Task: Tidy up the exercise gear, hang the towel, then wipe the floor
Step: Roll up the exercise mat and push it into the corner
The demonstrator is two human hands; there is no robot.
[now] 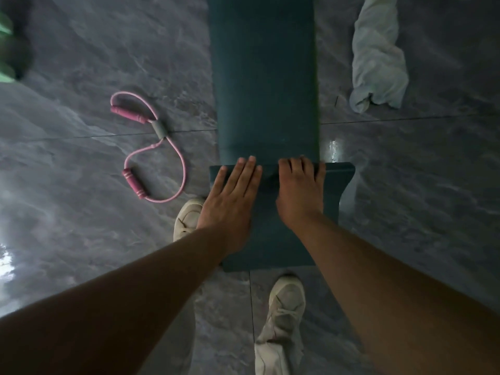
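A dark teal exercise mat [263, 77] lies on the grey floor, stretching away from me, with its near end turned over into a fold or roll [338, 177]. My left hand [230, 198] presses flat on the left part of that fold, fingers together. My right hand [301, 193] rests on it to the right, fingers curled over its far edge. A pink figure-eight resistance band [154, 147] with two pink handles lies on the floor left of the mat. A crumpled pale towel [378, 58] lies to the mat's right.
The floor is glossy grey marble-look tile [81, 239] with grout lines. My two pale shoes [286, 301] stand at the mat's near end, one partly under my left hand. Something green [5, 50] shows at the far left edge.
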